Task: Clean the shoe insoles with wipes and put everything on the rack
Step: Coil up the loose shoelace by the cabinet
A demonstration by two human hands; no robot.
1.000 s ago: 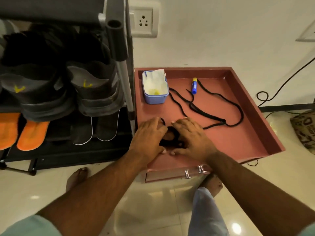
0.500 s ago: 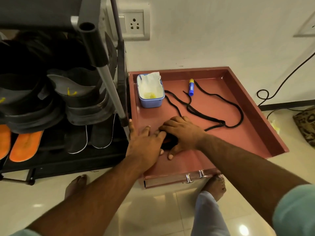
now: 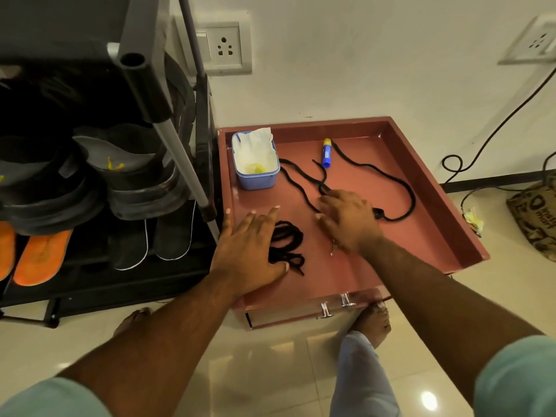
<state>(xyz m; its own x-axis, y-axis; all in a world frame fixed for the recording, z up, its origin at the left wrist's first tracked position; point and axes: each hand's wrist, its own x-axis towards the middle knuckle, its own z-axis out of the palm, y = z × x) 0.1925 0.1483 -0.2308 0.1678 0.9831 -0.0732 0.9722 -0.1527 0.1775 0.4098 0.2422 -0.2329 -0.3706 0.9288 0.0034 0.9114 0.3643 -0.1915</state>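
Red worktop [image 3: 421, 236] beside the rack [image 3: 126, 284]: a coiled lace [image 3: 285, 245] is pressed under the spread left hand [image 3: 249, 251]. A loose lace [image 3: 400, 188] is reached by the right hand [image 3: 349, 221], grip unclear. Insoles [image 3: 39, 257] are racked already; lace-gathering seems underway, coiling next.

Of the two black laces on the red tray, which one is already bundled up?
The bundled lace beside the left hand, near the tray's front. The other lace lies spread in loose loops, with the right hand over part of it.
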